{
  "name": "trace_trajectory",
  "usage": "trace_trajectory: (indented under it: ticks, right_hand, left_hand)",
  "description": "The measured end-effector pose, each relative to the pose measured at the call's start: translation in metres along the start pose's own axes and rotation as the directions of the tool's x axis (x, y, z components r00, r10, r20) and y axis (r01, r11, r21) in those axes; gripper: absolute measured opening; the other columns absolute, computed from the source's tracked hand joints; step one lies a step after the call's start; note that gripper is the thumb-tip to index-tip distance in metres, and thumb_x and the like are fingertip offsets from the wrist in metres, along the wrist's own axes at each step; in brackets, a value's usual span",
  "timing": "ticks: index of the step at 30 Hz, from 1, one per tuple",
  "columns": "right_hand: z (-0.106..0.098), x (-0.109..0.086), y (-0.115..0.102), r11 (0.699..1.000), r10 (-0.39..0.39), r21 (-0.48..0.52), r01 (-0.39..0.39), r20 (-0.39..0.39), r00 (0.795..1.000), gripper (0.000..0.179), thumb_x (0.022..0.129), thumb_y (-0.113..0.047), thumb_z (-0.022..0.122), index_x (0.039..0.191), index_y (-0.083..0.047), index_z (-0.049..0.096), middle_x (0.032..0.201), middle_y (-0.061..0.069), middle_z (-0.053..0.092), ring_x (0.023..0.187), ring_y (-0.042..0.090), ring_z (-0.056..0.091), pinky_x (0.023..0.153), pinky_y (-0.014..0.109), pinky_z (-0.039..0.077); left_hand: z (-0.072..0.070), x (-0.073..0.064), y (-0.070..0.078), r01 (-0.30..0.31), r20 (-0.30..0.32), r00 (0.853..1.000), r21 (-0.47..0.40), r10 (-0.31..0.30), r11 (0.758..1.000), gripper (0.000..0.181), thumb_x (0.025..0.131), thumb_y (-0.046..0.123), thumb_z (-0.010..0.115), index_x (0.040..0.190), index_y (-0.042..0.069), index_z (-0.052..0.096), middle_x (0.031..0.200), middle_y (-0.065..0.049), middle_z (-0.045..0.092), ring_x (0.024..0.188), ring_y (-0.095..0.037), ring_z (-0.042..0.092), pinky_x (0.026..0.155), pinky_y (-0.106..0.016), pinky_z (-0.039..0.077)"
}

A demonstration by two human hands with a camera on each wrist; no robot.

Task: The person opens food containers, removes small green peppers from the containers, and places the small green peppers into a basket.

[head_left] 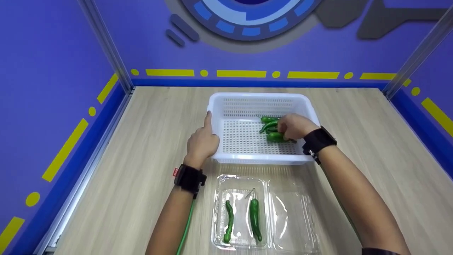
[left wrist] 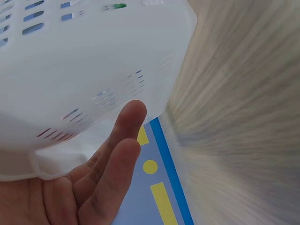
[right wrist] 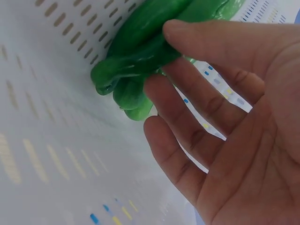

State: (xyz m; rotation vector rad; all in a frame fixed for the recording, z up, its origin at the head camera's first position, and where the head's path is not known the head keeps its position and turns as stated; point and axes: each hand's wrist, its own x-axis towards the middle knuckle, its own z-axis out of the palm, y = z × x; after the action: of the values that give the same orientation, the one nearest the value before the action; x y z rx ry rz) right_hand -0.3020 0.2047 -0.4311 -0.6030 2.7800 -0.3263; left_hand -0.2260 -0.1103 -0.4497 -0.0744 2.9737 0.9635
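A white perforated plastic basket [head_left: 262,159] stands on the table with several green chili peppers [head_left: 270,119] at its right side. Inside it, my right hand [head_left: 295,125] pinches a green chili pepper [right wrist: 136,63] between thumb and fingers, with other peppers beneath and beside it. My left hand [head_left: 202,142] rests at the basket's left rim, its fingers [left wrist: 124,136] fairly straight along the outer wall; the thumb is hard to make out. In front of the basket lies an opened clear plastic clamshell box [head_left: 216,212], with one thin pepper [head_left: 229,221] and one thicker pepper [head_left: 254,219] in its left half.
The box's clear lid [head_left: 293,216] lies flat to the right of its base. A pale wood-grain table [head_left: 159,141] carries everything. Blue panels [head_left: 148,42] wall in its back and sides. A green cable [head_left: 185,226] runs along my left forearm.
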Motion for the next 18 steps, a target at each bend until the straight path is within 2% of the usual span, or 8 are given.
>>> trace_trajectory:
  ticks: [5,10,15,18]
  right_hand:
    - [0.001,-0.001,-0.002,1.000,0.017,-0.013,-0.016,0.031,0.999,0.024,0.067,0.009,0.074,0.089,-0.004,0.073,0.097,0.012,0.073,0.083,0.026,0.060,0.071,0.037,0.049]
    - [0.003,-0.001,-0.006,0.998,0.042,-0.042,-0.038,0.081,0.996,0.022,0.069,0.008,0.074,0.087,-0.005,0.072,0.091,0.007,0.068,0.078,0.023,0.058,0.066,0.031,0.046]
    - [0.004,-0.002,-0.012,0.997,0.014,-0.082,-0.006,0.098,0.995,0.021,0.066,0.011,0.069,0.072,-0.008,0.063,0.074,0.002,0.056,0.065,0.019,0.049,0.058,0.029,0.038]
    - [0.003,-0.002,-0.014,0.996,0.003,-0.084,0.004,0.090,0.996,0.025,0.064,0.013,0.066,0.068,-0.010,0.057,0.070,0.000,0.050,0.062,0.017,0.043,0.056,0.029,0.034]
  left_hand:
    - [0.002,0.001,-0.001,-0.009,-0.005,1.000,-0.006,0.009,1.000,0.083,0.090,0.012,0.042,0.166,0.018,0.009,0.080,-0.009,0.065,0.062,-0.023,0.060,0.052,-0.035,0.038]
    - [0.002,0.001,0.000,-0.001,-0.003,1.000,-0.007,0.001,1.000,0.083,0.090,0.012,0.043,0.166,0.019,0.009,0.082,-0.009,0.065,0.065,-0.024,0.061,0.054,-0.036,0.039]
    - [0.002,0.001,0.000,0.006,-0.009,1.000,-0.004,-0.006,1.000,0.083,0.092,0.013,0.044,0.166,0.019,0.009,0.082,-0.009,0.065,0.065,-0.024,0.061,0.055,-0.036,0.039]
    - [0.002,0.001,0.000,0.008,-0.006,1.000,-0.009,-0.008,1.000,0.083,0.092,0.013,0.045,0.166,0.019,0.008,0.081,-0.008,0.065,0.064,-0.023,0.061,0.055,-0.035,0.039]
